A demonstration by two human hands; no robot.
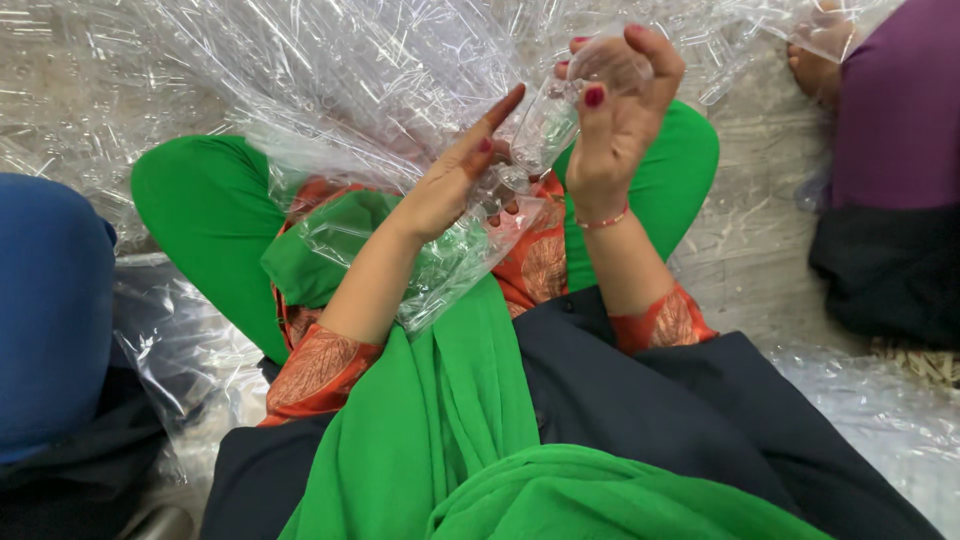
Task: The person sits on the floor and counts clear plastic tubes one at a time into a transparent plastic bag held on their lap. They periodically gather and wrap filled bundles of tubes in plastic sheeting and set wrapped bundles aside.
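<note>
My right hand [615, 120] is raised over my lap and closed around a small clear plastic piece [560, 110] that looks like a moulded cup or blister. My left hand [460, 175] is beside it, fingers stretched flat against the lower end of that same clear piece and against the crumpled clear plastic sheet [330, 90] that drapes over my knees. Both hands have red-painted nails. A thin red bangle sits on my right wrist. More clear plastic [445, 270] lies in my lap under my left forearm.
I sit cross-legged in green trousers [200, 210], a green scarf and dark top. Clear plastic sheeting covers the floor [740, 250]. A person in blue [50, 310] sits at left; another in purple [890, 130] sits at right, with a hand at top right.
</note>
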